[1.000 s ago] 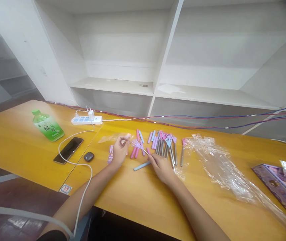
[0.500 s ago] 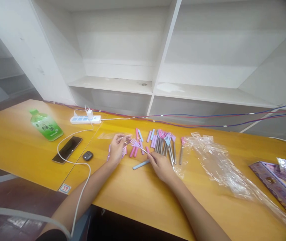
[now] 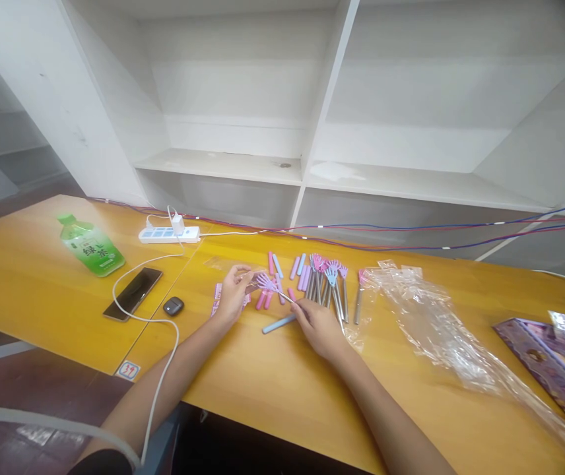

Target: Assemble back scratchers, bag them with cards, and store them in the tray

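Note:
My right hand (image 3: pixel 318 324) pinches the thin metal stem of a small back scratcher with a purple claw head (image 3: pixel 265 282). My left hand (image 3: pixel 233 293) holds a small clear plastic sleeve (image 3: pixel 243 272) right at that claw head. A blue handle (image 3: pixel 278 324) lies on the yellow table (image 3: pixel 272 389) between my hands. Behind them lie several pink, purple and blue handles (image 3: pixel 271 280) and a row of metal scratchers with coloured claws (image 3: pixel 331 285). Small printed cards (image 3: pixel 217 301) sit under my left hand.
Crumpled clear plastic bags (image 3: pixel 431 320) lie to the right, and a purple printed box (image 3: pixel 554 363) at the far right. To the left are a green tea bottle (image 3: pixel 90 246), a phone (image 3: pixel 134 293) on a white cable, a dark earbud case (image 3: pixel 173 306) and a power strip (image 3: pixel 169 234).
My left hand has brought the clear sleeve slightly closer to the purple claw head. My right hand has kept its hold on the stem.

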`<move>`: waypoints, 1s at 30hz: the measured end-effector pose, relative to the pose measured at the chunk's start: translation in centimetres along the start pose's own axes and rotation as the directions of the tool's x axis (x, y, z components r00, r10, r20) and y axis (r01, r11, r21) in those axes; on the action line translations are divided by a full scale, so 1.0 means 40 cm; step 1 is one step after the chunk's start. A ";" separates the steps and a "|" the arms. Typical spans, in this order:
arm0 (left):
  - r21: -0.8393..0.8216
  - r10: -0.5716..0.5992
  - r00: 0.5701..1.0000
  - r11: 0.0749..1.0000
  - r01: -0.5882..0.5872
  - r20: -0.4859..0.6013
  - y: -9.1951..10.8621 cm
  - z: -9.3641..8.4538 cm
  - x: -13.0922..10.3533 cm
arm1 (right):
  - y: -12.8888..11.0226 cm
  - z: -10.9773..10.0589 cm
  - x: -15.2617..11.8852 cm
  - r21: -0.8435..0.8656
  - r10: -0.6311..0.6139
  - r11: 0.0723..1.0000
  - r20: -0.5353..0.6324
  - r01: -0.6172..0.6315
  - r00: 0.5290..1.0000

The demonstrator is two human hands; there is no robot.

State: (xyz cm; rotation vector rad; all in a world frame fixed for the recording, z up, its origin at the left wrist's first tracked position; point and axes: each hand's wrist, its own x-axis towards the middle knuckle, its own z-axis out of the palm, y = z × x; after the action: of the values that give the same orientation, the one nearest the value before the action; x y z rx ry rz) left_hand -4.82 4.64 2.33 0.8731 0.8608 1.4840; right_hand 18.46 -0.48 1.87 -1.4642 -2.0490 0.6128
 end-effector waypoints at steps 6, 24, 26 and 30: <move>0.040 -0.017 1.000 0.999 0.016 0.026 -0.019 0.000 -0.009 | 0.005 0.002 0.001 -0.001 0.002 1.000 0.007 -0.002 1.000; 0.223 0.020 0.962 0.971 -0.084 0.273 -0.008 0.029 -0.046 | 0.022 0.011 0.005 0.086 -0.044 0.995 0.012 0.043 0.999; 0.264 0.016 0.954 0.959 -0.099 0.301 -0.018 0.028 -0.046 | 0.020 0.014 0.006 0.091 -0.038 0.995 0.012 0.037 0.999; 0.343 0.026 0.929 0.925 -0.163 0.369 -0.048 0.022 -0.048 | 0.010 0.017 0.006 0.107 -0.055 0.993 0.028 0.052 0.998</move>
State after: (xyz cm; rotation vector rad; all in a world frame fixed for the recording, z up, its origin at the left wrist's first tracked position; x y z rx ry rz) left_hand -3.03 2.91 0.94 1.4377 0.8400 1.2039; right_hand 18.23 -0.19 1.17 -1.3426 -2.0396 0.7158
